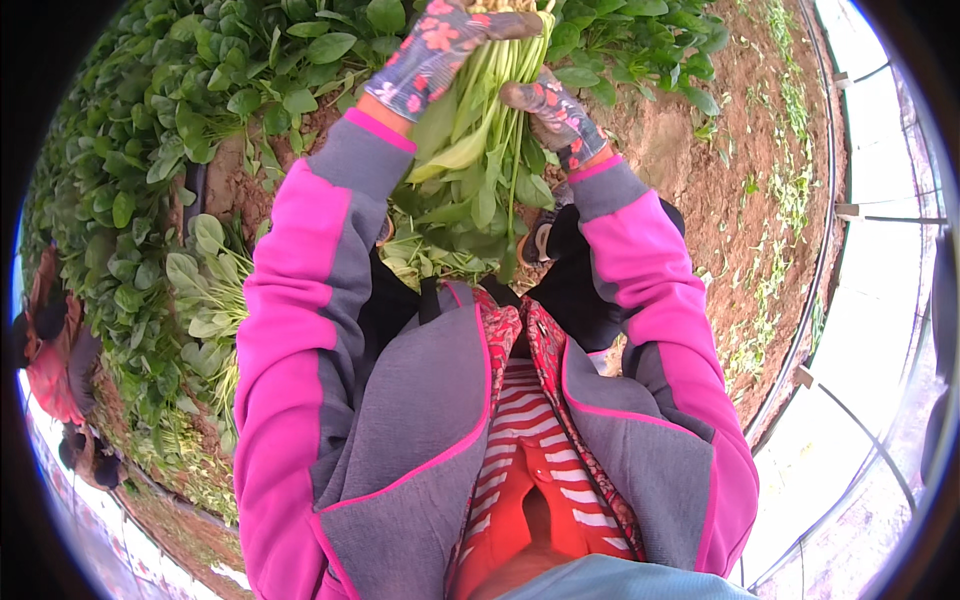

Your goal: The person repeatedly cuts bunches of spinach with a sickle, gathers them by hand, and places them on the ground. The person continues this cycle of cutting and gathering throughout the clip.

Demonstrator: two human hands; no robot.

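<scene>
Up at the top edge I hold a bunch of spinach, its pale stems and root ends upward and its leaves hanging down toward me. My left hand, in a dark flowered glove, is closed round the stems near the root ends, the thumb lying across them. Lower on the bunch's right side is my right hand, in a matching soiled glove. Its thumb presses toward the stems and its fingers go behind the leaves, partly hidden. Loose leaves and stems lie on the ground below the bunch.
Growing spinach fills the bed ahead and left. Pulled spinach lies beside my left arm. Right of me runs brown soil with scattered greens, bordered by a dark pipe and white sheeting. Another person is at far left.
</scene>
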